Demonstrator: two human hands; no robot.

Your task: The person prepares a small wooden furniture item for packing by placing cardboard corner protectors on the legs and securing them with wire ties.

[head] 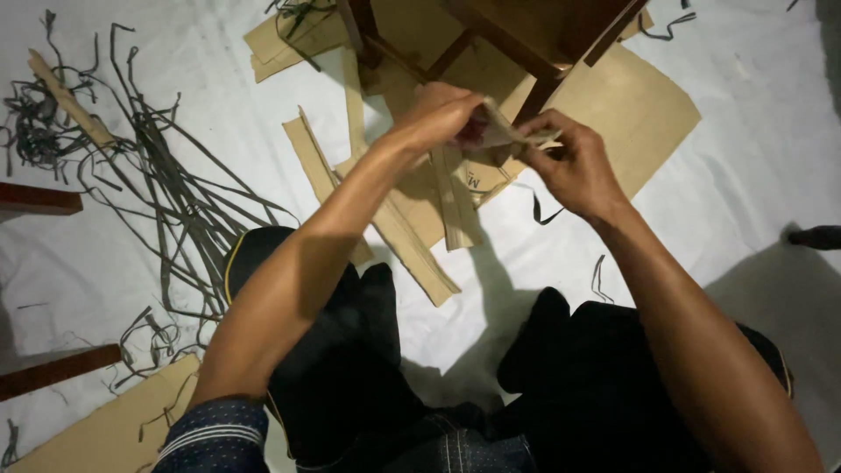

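Gripping a folded cardboard strip between left hand and right hand, many cut strips already lie near, large cardboard sheets remain uncut

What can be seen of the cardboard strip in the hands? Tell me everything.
The cardboard strip is tan, thin and flat, like cut corrugated board. It is folded or bent between the two hands, raised above the floor. The left hand pinches one end and the right hand grips the other, its fingertips on the narrow tip. More cut cardboard pieces lie on the white sheet right below it. Its middle is partly hidden by fingers.
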